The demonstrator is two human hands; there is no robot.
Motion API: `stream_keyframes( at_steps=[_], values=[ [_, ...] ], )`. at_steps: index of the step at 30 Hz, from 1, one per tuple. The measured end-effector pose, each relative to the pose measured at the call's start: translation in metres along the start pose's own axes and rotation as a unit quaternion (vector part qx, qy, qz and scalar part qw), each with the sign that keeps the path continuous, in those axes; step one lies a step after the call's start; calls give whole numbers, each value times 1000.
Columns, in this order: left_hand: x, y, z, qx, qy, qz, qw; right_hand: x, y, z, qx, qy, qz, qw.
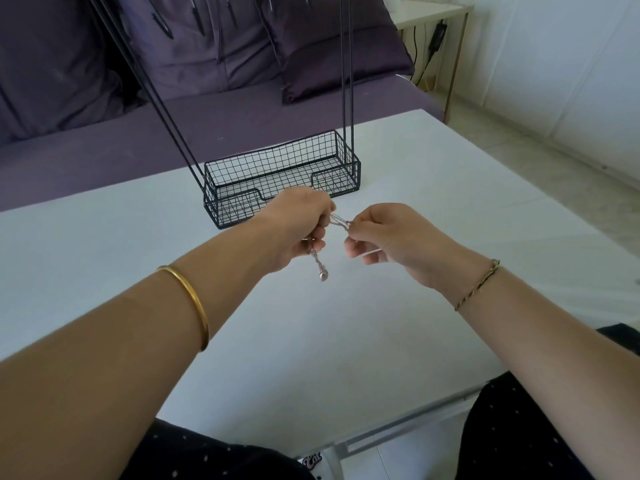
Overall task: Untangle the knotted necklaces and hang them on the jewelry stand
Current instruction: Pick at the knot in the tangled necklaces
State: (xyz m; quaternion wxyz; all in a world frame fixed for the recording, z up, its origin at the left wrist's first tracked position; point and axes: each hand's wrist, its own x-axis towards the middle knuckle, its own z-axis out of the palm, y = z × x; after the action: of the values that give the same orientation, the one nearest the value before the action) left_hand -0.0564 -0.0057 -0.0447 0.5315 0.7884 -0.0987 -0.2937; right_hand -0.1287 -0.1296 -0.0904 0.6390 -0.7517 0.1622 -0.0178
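Mostly hidden: necklaces (338, 221) bunched inside both fists; only a short run of silver chain between the hands and one dangling end show; number of chains and where the knot sits cannot be told
Cut off: stand (356, 174) loses its top at the frame edge; only the wire basket (277, 161) at its base and the thin black uprights (343, 81) show; dark shapes hanging along the top edge are too blurred to name
Left hand (298, 226): fingers curled round the chain bundle, raised above the table (311, 341)
Right hand (391, 240): thumb and forefinger pinch the chain's other end, remaining fingers curled under; a thin pale strand below them is hard to make out
Chain axis: visible run lies roughly left to right, taut between the hands; the loose end hangs straight down from the left hand, small dark tip lowest; whether the tip touches the table cannot be told
Location: necklaces held over the white table, just on the near side of the basket
In the way: left hand overlaps the basket's front edge in this view
Around: purple sofa (242, 116) with cushion (329, 39) behind the table; gold bangle (194, 303) on left forearm; twisted bracelet (478, 285) on right wrist; side table (433, 15) with black cable (429, 53) far right
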Motion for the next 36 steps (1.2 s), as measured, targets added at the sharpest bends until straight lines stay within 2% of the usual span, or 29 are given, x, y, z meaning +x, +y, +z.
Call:
stream_keyframes(
  at_steps=[4, 8, 14, 19, 21, 22, 25, 28, 33, 36],
  values=[
    [2, -5, -5, 145, 1, 33, 989, 2, -1, -8, 115, 22, 17, 993],
    [4, -14, -8, 325, 13, 98, 940, 2, -1, -9, 162, 24, 30, 986],
    [6, -14, -11, 307, 29, 74, 948, 2, -1, -6, 269, 13, 81, 960],
    [6, -15, -9, 343, 20, 40, 938, 3, 1, 3, 343, 20, 101, 934],
    [7, -15, -8, 324, 23, 34, 945, 3, 2, 6, 347, 19, 97, 933],
    [8, -15, -8, 290, 28, 31, 956, 4, 3, 7, 319, 18, 86, 944],
    [7, -10, -8, 100, 49, 5, 994, 4, 6, 6, 175, 8, 38, 984],
    [7, -5, -11, -32, 68, -15, 997, 4, 7, 7, 94, 1, 11, 995],
    [4, -3, -8, -86, 72, -14, 994, 2, 6, 8, 37, 36, 16, 999],
    [2, -1, -6, -87, 46, -29, 995, 2, 5, 5, 94, 31, 39, 994]
  ],
)
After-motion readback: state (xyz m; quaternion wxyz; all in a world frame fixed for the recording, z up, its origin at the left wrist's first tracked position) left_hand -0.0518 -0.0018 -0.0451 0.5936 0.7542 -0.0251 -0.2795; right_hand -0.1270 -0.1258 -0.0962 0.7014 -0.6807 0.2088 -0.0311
